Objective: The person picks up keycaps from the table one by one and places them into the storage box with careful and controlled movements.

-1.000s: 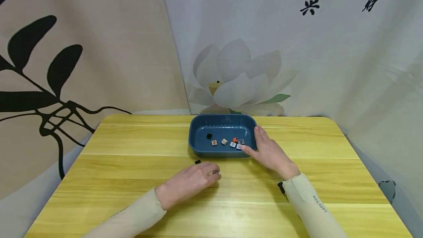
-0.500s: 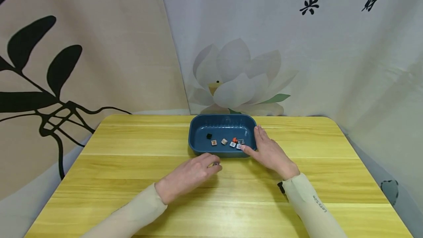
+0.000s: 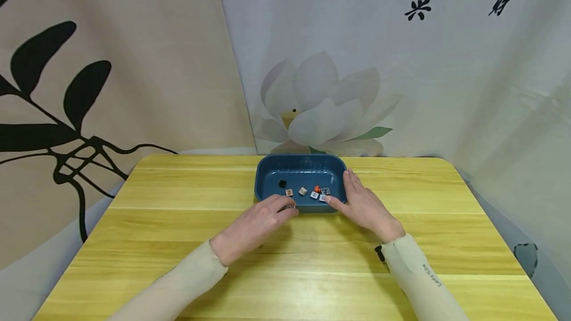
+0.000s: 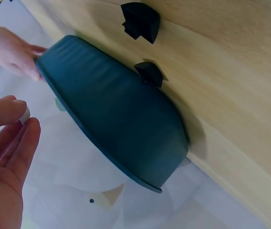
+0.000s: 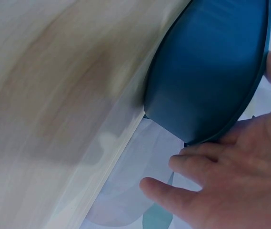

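Note:
My left hand (image 3: 256, 222) pinches a small whitish piece (image 4: 26, 114) between thumb and fingertips, right at the front rim of a dark blue tray (image 3: 301, 162). Its print and exact kind are mostly covered by the fingers. My right hand (image 3: 368, 209) rests on the tray's right end, fingers straight along the side and thumb over the front rim. Inside the tray lie several small square pieces: a black one (image 3: 282, 183), a tan printed one (image 3: 289, 192), a beige one (image 3: 303, 191), an orange one (image 3: 317, 188), and white and grey ones beside it.
Two small black pieces lie on the wooden table (image 3: 178, 232) in front of the tray: one piece (image 4: 142, 21) nearer, the other (image 4: 149, 74) close to the tray wall. My left hand hides them in the head view. A printed curtain (image 3: 334, 88) hangs behind the table.
My left hand has moved forward from the table to the tray's front rim, carrying the small piece. The right hand and the tray have stayed where they were.

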A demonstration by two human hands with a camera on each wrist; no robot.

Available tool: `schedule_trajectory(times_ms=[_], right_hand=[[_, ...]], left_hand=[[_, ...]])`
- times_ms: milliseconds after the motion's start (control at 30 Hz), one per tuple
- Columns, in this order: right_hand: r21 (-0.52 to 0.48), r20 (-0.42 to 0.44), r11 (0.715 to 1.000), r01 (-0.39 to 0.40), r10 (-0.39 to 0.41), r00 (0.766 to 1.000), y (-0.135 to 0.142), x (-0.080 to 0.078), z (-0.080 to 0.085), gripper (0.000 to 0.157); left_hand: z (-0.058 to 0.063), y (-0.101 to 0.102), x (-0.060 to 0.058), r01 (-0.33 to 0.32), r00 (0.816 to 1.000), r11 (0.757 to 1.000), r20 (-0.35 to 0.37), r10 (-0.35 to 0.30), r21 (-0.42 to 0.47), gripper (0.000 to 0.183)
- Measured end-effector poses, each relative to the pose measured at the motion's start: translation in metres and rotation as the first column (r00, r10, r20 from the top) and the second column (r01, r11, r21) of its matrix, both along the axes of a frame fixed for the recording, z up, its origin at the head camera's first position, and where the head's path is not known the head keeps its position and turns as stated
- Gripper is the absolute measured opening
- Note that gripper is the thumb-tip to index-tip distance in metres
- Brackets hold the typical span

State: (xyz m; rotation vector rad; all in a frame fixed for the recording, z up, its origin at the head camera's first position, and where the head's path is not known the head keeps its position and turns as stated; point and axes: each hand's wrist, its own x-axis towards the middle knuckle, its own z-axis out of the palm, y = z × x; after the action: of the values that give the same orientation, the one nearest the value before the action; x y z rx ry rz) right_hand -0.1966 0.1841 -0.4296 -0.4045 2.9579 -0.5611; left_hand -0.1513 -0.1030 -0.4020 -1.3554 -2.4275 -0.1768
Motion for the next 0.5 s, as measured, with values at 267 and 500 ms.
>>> schedule_trajectory(times_ms=[267, 500], right_hand=[[-0.005, 0.001, 1.0, -0.008, 0.008, 1.0, -0.002, 0.001, 0.001, 0.1], [0.002, 0.006, 1.0, -0.009, 0.009, 1.0, -0.001, 0.001, 0.001, 0.101]], left_hand=[[-0.001, 0.0, -0.012, -0.06, 0.998, 0.998, -0.012, 0.061, 0.027, 0.032], [0.001, 0.005, -0.031, -0.127, 0.991, 0.99, 0.041, 0.125, 0.053, 0.03]])
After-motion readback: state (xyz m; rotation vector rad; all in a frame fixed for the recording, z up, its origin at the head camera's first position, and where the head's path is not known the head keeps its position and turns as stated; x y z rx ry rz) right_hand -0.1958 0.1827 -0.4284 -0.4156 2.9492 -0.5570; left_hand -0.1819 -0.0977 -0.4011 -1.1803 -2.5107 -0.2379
